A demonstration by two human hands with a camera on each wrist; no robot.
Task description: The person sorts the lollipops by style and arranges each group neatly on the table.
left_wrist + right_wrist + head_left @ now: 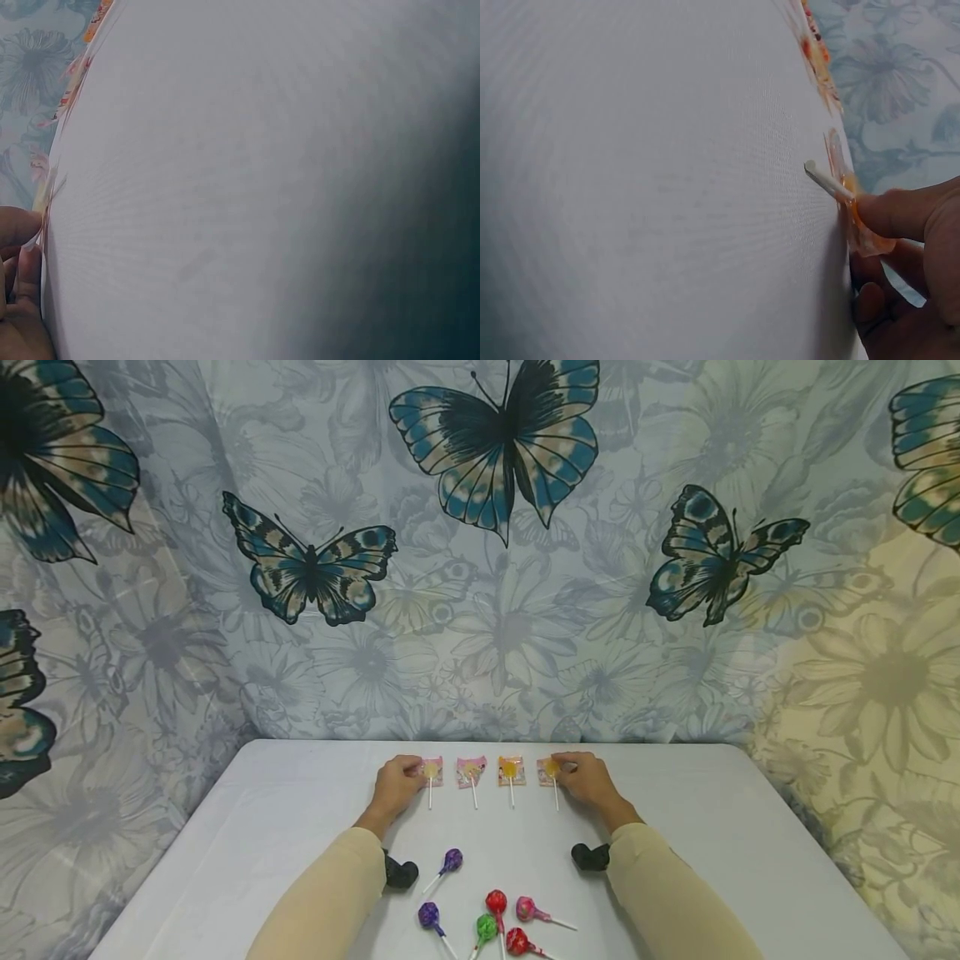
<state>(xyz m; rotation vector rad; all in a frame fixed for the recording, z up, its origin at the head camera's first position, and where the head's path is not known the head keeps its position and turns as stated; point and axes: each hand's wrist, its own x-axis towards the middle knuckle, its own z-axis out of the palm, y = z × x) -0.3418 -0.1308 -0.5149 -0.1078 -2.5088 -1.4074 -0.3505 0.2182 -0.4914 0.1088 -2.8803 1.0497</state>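
Toward the back of the table, a row of flat lollipops in clear printed wrappers lies with white sticks facing the front. My left hand (pixel 399 783) pinches the edge of the leftmost lollipop (pixel 432 768), which has a pink wrapper. At the row's other end my right hand (pixel 590 781) pinches the orange-wrapped lollipop (pixel 548 768). The right wrist view shows the thumb (pixel 891 212) on that wrapper, with the white stick (pixel 825 180) pointing away from the hand. Between the hands lie a pink-wrapped lollipop (pixel 472 771) and an orange one (pixel 512 769).
Nearer the front lie round lollipops: purple (pixel 452 860), another purple (pixel 429 915), green (pixel 486 928), red (pixel 496 902), another red (pixel 517 941) and pink (pixel 527 908). A butterfly-print cloth (pixel 510 635) hangs behind the white table (pixel 300 793). Black wrist devices (pixel 590 857) sit at both sleeves.
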